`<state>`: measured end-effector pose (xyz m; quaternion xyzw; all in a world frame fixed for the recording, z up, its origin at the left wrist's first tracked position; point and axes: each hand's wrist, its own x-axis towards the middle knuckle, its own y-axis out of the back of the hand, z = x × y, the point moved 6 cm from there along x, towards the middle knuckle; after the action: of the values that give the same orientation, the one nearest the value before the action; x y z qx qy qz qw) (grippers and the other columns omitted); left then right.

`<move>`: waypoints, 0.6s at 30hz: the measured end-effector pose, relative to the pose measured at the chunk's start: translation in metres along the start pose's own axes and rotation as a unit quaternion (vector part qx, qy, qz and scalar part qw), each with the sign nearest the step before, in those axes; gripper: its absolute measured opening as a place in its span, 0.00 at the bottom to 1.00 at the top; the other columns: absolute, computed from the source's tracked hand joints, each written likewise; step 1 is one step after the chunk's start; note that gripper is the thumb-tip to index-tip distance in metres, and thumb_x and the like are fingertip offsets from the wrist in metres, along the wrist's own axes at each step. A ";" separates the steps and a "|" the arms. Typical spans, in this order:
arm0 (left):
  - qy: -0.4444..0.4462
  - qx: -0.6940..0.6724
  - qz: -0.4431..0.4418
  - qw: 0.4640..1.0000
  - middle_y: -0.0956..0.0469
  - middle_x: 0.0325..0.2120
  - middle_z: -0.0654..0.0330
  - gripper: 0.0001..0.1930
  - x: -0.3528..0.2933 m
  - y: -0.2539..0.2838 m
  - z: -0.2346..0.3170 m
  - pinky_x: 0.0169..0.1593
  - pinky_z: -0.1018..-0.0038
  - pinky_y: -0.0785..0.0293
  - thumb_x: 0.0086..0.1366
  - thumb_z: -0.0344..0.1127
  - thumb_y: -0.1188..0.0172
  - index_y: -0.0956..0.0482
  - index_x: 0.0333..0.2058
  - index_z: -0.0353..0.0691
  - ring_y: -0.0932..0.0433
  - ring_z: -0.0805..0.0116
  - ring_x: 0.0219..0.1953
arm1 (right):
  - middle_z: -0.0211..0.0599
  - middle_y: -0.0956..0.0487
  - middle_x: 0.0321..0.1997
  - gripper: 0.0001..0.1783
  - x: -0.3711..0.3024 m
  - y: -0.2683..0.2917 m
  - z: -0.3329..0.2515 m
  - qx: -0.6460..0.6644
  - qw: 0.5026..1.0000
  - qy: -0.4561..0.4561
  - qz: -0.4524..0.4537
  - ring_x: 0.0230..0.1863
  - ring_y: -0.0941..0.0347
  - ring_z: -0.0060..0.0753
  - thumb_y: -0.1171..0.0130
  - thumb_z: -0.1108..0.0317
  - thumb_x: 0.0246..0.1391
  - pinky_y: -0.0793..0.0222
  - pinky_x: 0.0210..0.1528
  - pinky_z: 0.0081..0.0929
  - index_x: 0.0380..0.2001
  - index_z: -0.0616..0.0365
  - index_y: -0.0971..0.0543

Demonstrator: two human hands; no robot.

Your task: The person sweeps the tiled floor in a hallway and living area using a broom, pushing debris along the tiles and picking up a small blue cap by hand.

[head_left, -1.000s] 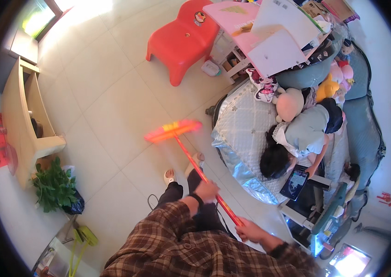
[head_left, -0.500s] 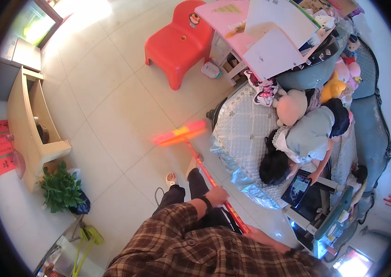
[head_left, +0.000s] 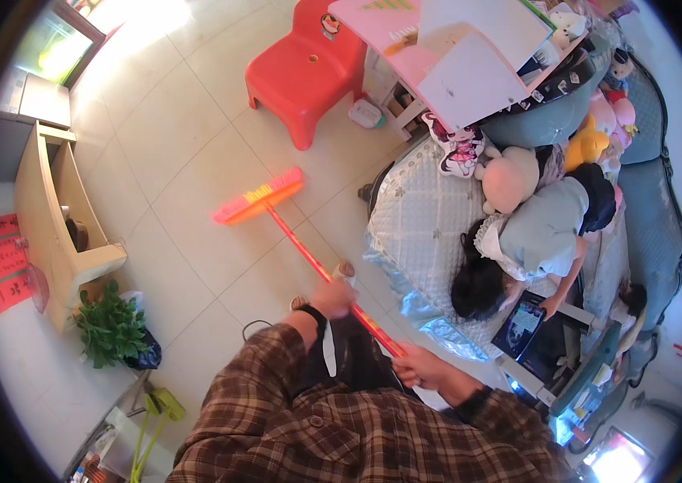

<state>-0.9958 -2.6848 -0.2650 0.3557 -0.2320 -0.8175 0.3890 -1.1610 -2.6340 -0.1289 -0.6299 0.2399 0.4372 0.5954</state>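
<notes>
Both your hands are clamped on the long red-handled broom [head_left: 309, 256], left hand [head_left: 333, 299] ahead of right hand [head_left: 417, 372], its orange head on the tiled floor [head_left: 156, 153] beyond your grip; swinging rightward risks striking the quilted bed [head_left: 421, 225] or the person [head_left: 534, 241] lying there.

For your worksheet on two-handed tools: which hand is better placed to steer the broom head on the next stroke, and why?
Probably the left hand: it grips the broom handle lower, nearer the head; the right hand holds the top end.
</notes>
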 end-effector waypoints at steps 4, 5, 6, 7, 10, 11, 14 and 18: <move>-0.088 -0.062 -0.084 0.991 0.27 0.23 0.58 0.07 -0.010 -0.054 0.089 0.26 0.57 0.32 0.39 0.33 0.44 0.26 0.23 0.45 0.28 0.55 0.32 | 0.22 0.37 0.22 0.27 -0.070 0.017 0.056 -0.104 0.991 0.013 0.078 0.16 0.47 0.12 0.55 0.69 0.52 0.49 0.15 0.10 0.56 0.47 0.47; -0.106 -0.048 -0.104 0.988 0.27 0.25 0.58 0.07 -0.010 -0.057 0.119 0.28 0.58 0.32 0.41 0.33 0.44 0.26 0.24 0.45 0.29 0.55 0.34 | 0.22 0.37 0.22 0.27 -0.079 0.022 0.070 -0.101 0.991 0.015 0.085 0.16 0.47 0.12 0.55 0.69 0.52 0.49 0.15 0.10 0.56 0.47 0.47; -0.150 -0.079 -0.116 0.979 0.27 0.26 0.59 0.08 -0.014 -0.055 0.142 0.29 0.59 0.31 0.43 0.33 0.45 0.26 0.27 0.45 0.29 0.56 0.35 | 0.22 0.37 0.22 0.26 -0.090 0.023 0.079 -0.121 0.987 0.014 0.107 0.17 0.46 0.12 0.55 0.69 0.52 0.48 0.16 0.10 0.55 0.47 0.46; -0.148 -0.078 -0.117 0.979 0.27 0.26 0.59 0.08 -0.017 -0.059 0.149 0.29 0.59 0.31 0.43 0.33 0.45 0.26 0.27 0.45 0.29 0.56 0.35 | 0.21 0.37 0.22 0.26 -0.094 0.024 0.084 -0.152 0.981 0.015 0.120 0.17 0.46 0.11 0.55 0.69 0.52 0.48 0.16 0.10 0.55 0.47 0.46; -0.163 -0.119 -0.127 0.971 0.27 0.27 0.59 0.09 -0.025 -0.063 0.154 0.30 0.59 0.31 0.44 0.32 0.47 0.26 0.28 0.46 0.30 0.55 0.36 | 0.20 0.38 0.22 0.24 -0.099 0.020 0.084 -0.269 0.953 0.038 0.134 0.19 0.45 0.11 0.55 0.68 0.52 0.47 0.18 0.10 0.54 0.46 0.44; -0.166 -0.125 -0.122 0.971 0.27 0.27 0.58 0.10 -0.023 -0.055 0.146 0.30 0.59 0.31 0.43 0.31 0.47 0.26 0.29 0.46 0.29 0.54 0.36 | 0.19 0.38 0.23 0.24 -0.100 0.015 0.078 -0.301 0.942 0.043 0.143 0.19 0.45 0.11 0.56 0.68 0.52 0.47 0.19 0.10 0.53 0.46 0.43; -0.083 -0.101 -0.084 0.988 0.27 0.24 0.56 0.10 -0.021 -0.046 0.086 0.29 0.59 0.31 0.40 0.30 0.47 0.26 0.26 0.45 0.28 0.53 0.33 | 0.20 0.39 0.22 0.25 -0.068 -0.008 0.050 -0.143 0.987 -0.005 0.080 0.17 0.47 0.11 0.57 0.69 0.52 0.49 0.17 0.11 0.54 0.46 0.45; -0.033 -0.085 0.049 0.995 0.28 0.20 0.57 0.05 -0.028 -0.003 -0.016 0.30 0.62 0.32 0.39 0.31 0.46 0.26 0.20 0.46 0.28 0.54 0.29 | 0.21 0.42 0.18 0.25 0.006 -0.038 -0.007 -0.060 0.998 -0.010 0.003 0.12 0.51 0.11 0.57 0.72 0.51 0.55 0.12 0.11 0.53 0.42 0.46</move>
<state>-0.9723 -2.6623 -0.2663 0.2822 -0.1918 -0.8259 0.4489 -1.1251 -2.6324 -0.1139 -0.6592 0.2093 0.4592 0.5575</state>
